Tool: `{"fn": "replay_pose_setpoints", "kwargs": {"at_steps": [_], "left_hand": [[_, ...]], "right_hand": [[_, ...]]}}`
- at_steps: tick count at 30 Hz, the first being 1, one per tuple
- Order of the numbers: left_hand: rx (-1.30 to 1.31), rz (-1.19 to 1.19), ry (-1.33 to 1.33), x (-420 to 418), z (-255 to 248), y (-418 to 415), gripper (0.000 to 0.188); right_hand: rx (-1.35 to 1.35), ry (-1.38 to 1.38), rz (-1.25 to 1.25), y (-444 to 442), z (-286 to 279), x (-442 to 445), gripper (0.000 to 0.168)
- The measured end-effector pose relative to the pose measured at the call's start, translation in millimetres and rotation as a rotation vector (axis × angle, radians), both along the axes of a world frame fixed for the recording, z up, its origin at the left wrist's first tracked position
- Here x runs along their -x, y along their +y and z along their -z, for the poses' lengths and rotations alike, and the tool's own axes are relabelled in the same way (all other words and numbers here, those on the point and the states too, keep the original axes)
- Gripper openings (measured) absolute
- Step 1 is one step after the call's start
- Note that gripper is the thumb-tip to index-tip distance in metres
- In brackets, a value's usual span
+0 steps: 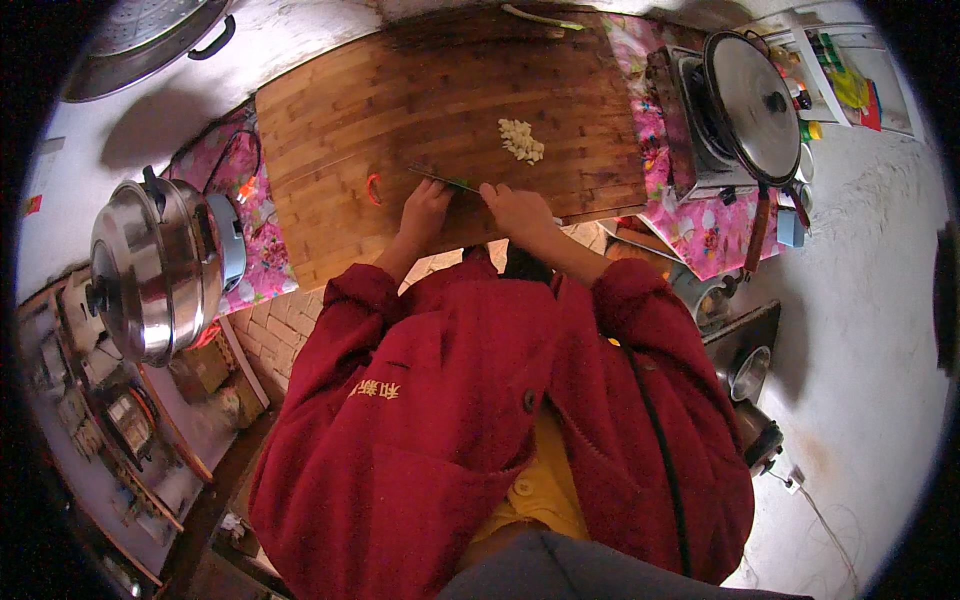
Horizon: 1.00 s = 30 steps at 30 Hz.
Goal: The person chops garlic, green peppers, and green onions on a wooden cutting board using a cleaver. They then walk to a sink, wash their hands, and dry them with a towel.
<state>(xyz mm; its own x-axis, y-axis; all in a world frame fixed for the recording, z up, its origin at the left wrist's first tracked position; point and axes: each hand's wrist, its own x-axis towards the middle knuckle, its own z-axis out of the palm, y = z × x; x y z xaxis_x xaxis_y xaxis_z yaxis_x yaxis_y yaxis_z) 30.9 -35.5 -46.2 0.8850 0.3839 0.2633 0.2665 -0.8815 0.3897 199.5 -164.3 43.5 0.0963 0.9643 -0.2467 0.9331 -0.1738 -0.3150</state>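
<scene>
My right hand [519,213] grips a kitchen knife [448,178], its blade seen nearly edge-on above the wooden cutting board [337,127]. The knife's handle is mostly covered by my fingers. Close to the blade's near side, my left hand [426,214] rests with bent fingertips down at the board. Whatever lies under those fingertips is hidden. A small green piece of food [463,182] shows beside the blade. To the left of my left hand lies a curved red strip [373,189], which looks like chili pepper. Chopped pale pieces [520,141], apparently garlic, form a pile beyond my right hand.
A green-and-white stalk [541,18] lies at the board's far edge. On the right, a lidded pan [754,109] sits on a gas stove [686,127]. A steel steamer pot [154,266] stands left, near a floral tablecloth [262,240]. Shelves [142,442] are at lower left.
</scene>
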Motion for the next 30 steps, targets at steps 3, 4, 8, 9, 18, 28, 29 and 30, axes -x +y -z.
{"fn": "replay_pose_setpoints", "kwargs": {"at_steps": [3,4,8,9,18,28,29,30], "left_hand": [[0.011,-0.001,0.029,-1.2,-4.7,-0.6,0.028],[0.010,-0.006,0.015,-1.8,-6.3,-1.2,0.028],[-0.006,-0.038,-0.009,-3.3,-8.5,-3.0,0.027],[-0.006,-0.049,-0.005,-3.0,-9.0,-4.0,0.028],[0.033,-0.067,-0.035,-4.7,-15.9,-8.9,0.027],[-0.003,-0.081,0.053,-5.4,-2.1,-8.5,0.025],[0.004,-0.084,0.082,-5.6,-2.2,-8.5,0.025],[-0.020,-0.087,0.056,-6.2,-2.6,-9.0,0.025]], "right_hand": [[0.047,-0.016,-0.023,2.5,1.6,-0.1,0.023],[0.064,-0.007,-0.024,4.9,4.7,-1.7,0.024],[0.125,0.022,-0.052,14.1,-6.9,-7.4,0.025],[0.108,0.034,-0.064,16.3,-12.1,-8.9,0.032],[0.071,0.076,-0.088,11.2,38.0,-24.4,0.043],[0.085,0.079,0.052,4.8,34.5,-15.4,0.025],[0.064,0.075,0.048,4.3,28.1,-13.8,0.026],[0.063,0.074,0.031,5.3,16.2,-13.1,0.027]]}}
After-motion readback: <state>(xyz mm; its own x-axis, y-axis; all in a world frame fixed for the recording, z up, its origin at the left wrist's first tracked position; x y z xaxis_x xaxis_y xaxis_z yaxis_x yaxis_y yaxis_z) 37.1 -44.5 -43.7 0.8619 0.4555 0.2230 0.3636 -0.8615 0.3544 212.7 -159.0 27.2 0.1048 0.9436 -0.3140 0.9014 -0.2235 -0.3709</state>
